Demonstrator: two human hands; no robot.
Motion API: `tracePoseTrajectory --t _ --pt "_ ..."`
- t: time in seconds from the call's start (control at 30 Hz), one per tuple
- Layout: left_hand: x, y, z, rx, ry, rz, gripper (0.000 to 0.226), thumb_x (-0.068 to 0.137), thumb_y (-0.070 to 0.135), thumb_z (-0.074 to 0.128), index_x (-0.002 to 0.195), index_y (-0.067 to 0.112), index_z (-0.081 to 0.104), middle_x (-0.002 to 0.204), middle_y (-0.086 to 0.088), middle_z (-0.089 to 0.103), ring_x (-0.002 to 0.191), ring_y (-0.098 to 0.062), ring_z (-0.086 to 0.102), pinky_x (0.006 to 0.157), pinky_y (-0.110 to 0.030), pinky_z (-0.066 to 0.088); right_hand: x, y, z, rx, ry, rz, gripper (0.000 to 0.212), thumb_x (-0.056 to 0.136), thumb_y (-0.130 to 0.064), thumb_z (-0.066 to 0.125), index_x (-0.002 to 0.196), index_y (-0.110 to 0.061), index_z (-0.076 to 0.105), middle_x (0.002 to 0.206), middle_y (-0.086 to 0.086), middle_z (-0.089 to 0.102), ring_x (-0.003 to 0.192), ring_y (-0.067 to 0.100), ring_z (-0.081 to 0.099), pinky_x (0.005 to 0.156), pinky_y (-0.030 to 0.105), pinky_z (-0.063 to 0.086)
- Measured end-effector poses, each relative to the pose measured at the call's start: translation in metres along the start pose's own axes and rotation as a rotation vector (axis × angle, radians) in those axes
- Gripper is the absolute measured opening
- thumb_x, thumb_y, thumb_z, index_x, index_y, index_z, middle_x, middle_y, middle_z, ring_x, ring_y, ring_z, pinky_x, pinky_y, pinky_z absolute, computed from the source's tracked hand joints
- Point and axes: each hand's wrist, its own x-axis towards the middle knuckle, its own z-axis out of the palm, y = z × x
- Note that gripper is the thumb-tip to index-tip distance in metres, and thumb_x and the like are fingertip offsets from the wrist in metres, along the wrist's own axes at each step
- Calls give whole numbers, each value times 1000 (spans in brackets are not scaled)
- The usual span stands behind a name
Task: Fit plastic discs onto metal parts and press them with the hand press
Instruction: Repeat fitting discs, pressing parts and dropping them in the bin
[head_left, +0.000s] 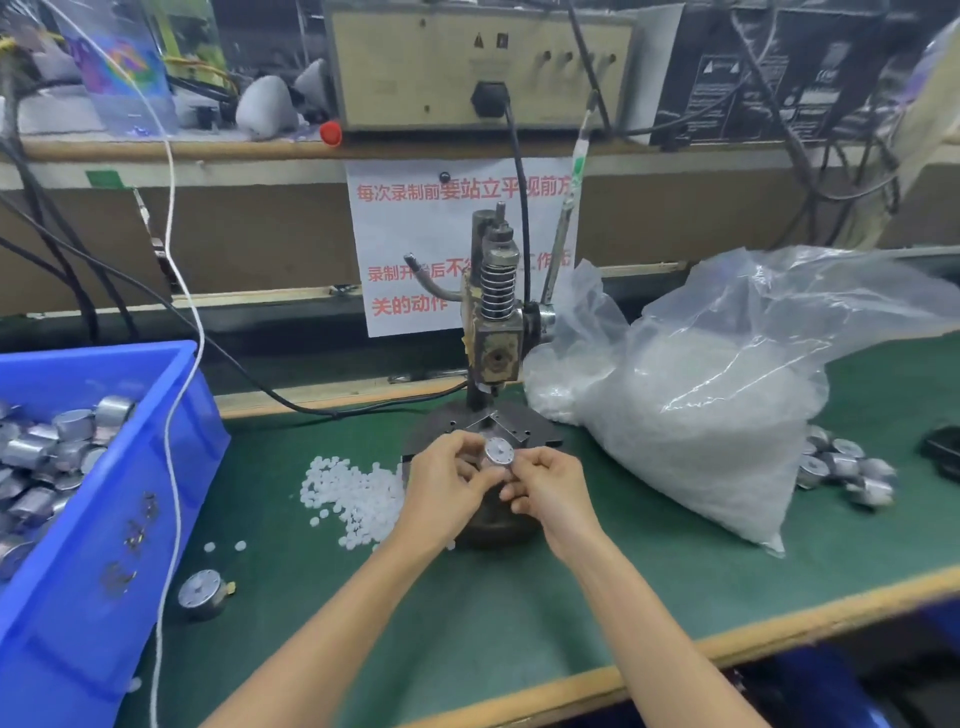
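Observation:
A round metal part (499, 451) is held face up between both hands, just in front of the hand press (496, 322) and above its dark base (540, 427). My left hand (447, 483) grips the part from the left with curled fingers. My right hand (550, 491) pinches it from the right. A small white disc seems to sit at the part's centre, too small to be sure. A heap of loose white plastic discs (348, 491) lies on the green mat left of the base.
A blue bin (119, 519) of metal parts stands at the left. One metal part (202, 592) lies on the mat beside it. A big clear bag of white discs (691, 415) sits right of the press, with several metal parts (847, 467) behind it. A white cord (174, 364) hangs over the bin.

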Motion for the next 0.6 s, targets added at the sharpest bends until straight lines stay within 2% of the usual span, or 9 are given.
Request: tracePoseTrajectory --t 0.03,0.1,0.17,0.27,0.37,0.47,0.6 --pt "4 -1 2 60 8 30 28 75 16 75 98 25 61 82 12 61 63 -6 57 60 -6 41 3 1 -1 -24 10 -14 10 94 -2 51 97 4 59 62 4 65 43 7 56 41 17 41" --pt "12 -6 5 232 13 92 28 79 21 72 104 22 62 84 9 59 79 -13 55 67 -10 38 6 3 -2 -78 30 -63 10 93 -2 52 94 2 60 65 5 68 46 8 61 42 17 43" --pt "19 -13 8 401 54 140 28 80 29 70 106 21 63 98 7 59 97 -17 45 80 -22 35 9 3 -2 -118 53 -118 8 93 -3 53 89 -2 60 65 5 70 49 9 63 42 17 44" --pt "29 -22 12 475 124 129 30 80 39 68 104 22 63 121 7 50 110 -16 32 83 -24 20 14 2 -4 -157 88 -161 9 93 -7 55 84 -5 58 66 5 71 47 12 63 40 18 43" --pt "37 -27 16 459 134 105 32 81 39 66 109 25 59 126 10 50 113 -13 31 81 -24 16 16 6 -7 -247 99 -224 14 92 -14 57 80 -5 58 63 3 70 46 13 63 39 19 42" --pt "42 -29 20 387 132 99 34 82 36 65 113 28 56 116 12 58 111 -9 40 81 -22 14 14 11 -9 -353 87 -294 29 92 -25 59 67 -10 58 54 2 67 39 14 59 43 18 42" --pt "45 -32 21 336 129 72 29 80 39 66 108 32 58 107 15 61 106 -6 46 80 -23 14 14 14 -10 -404 100 -330 42 94 -33 55 58 -13 58 49 0 64 34 11 52 46 16 42"
